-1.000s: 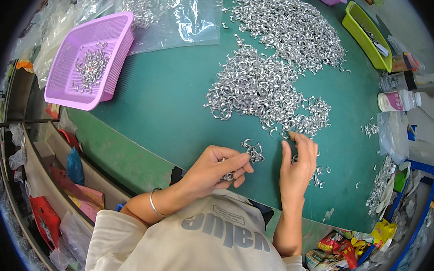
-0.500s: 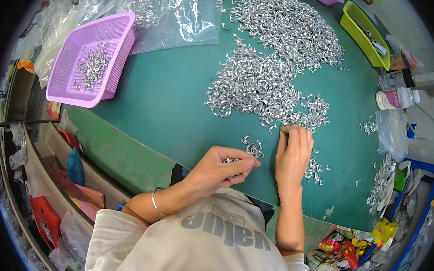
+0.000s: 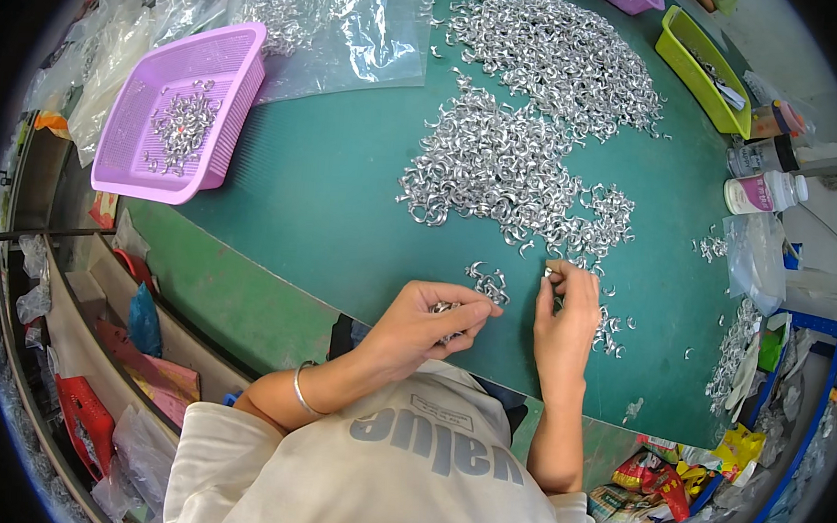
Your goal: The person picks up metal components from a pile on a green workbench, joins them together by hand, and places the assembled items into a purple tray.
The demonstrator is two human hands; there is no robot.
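"Look, what does the left hand (image 3: 426, 321) have over there?"

"It's curled up, with a small space inside, and it has hold of a bunch of shiny metal bits (image 3: 445, 308). The thumb and pointing finger come close at the tips. I can't tell if a bit is pinched right there."

"And the right hand (image 3: 567, 333)?"

"Its fingers are bent, and the thumb and pointing finger are almost together. One shiny bit (image 3: 548, 271) shows between their tips. That hand is over the green table (image 3: 318, 188), just on the near side of the middle heap (image 3: 501, 166)."

"Are there more bits?"

"Lots! A big heap (image 3: 560, 59) lies on the far side and touches the middle one. A little bunch (image 3: 487, 283) lies between the two hands, and some loose bits (image 3: 610, 333) lie just right of the right hand."

"What's on the left?"

"A purple basket (image 3: 232, 125) with more bits in it. Some clear plastic (image 3: 356, 28) is just beside it, on the far side."

"And far off to the right?"

"A yellow-green basket (image 3: 691, 72), and a white bottle (image 3: 766, 193) nearer than that."
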